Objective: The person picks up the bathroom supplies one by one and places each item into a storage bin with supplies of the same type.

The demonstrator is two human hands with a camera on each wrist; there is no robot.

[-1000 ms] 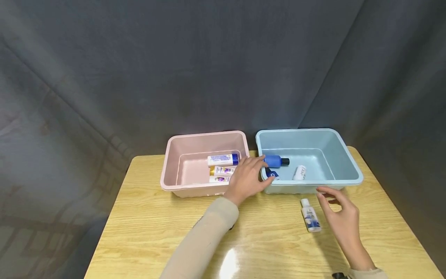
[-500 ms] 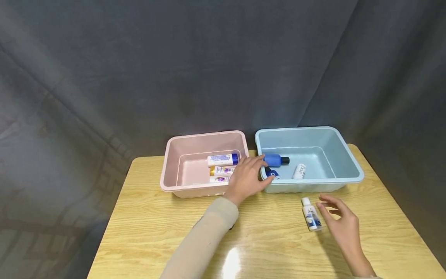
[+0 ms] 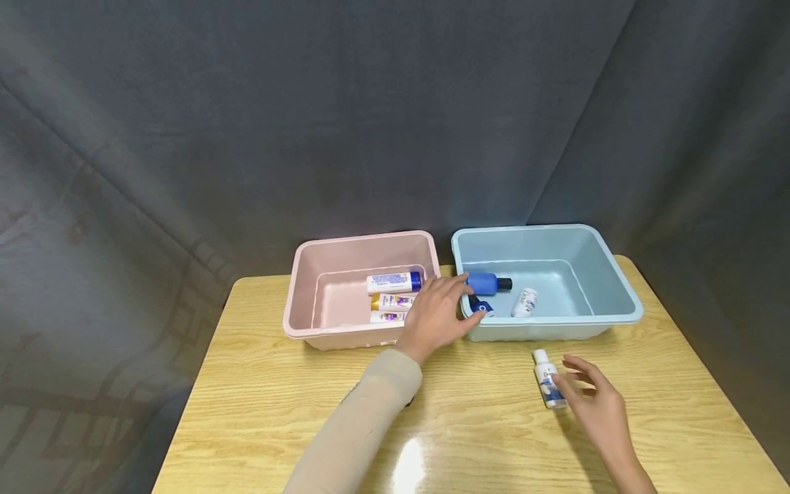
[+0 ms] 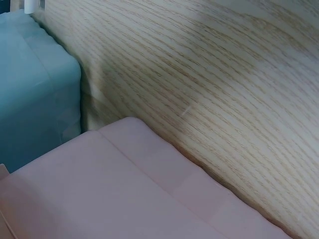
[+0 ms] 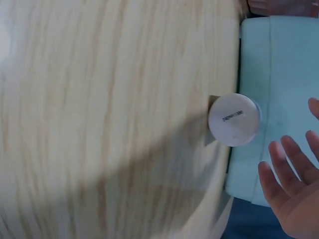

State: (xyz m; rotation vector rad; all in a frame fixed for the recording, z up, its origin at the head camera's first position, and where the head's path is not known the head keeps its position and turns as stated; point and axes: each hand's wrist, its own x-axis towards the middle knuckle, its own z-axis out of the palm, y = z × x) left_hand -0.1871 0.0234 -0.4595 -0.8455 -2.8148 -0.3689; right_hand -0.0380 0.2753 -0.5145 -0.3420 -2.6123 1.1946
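A small white bottle (image 3: 549, 381) with a blue label lies on the table in front of the blue bin (image 3: 555, 329). My right hand (image 3: 595, 405) is just to its right, thumb near the label, fingers loosely bent. In the right wrist view the bottle's round base (image 5: 234, 119) faces the camera, with the fingers (image 5: 286, 169) apart from it. My left hand (image 3: 432, 319) lies over the neighbouring rims of the pink bin (image 3: 345, 336) and the blue bin, fingers spread and holding no object. Whether it presses on the rims I cannot tell.
Inside the pink bin lie a white tube with a blue cap (image 3: 393, 283), a gold-capped tube (image 3: 393, 302) and another white tube (image 3: 387, 317). The blue bin holds a blue bottle (image 3: 483, 283), a dark blue item (image 3: 481, 307) and a white bottle (image 3: 524, 302). A dark curtain (image 3: 370, 137) hangs behind.
My right hand has come down and left, closer to the bottle on the table. The white bottle in the blue bin has rolled slightly left. My left hand stays in place.
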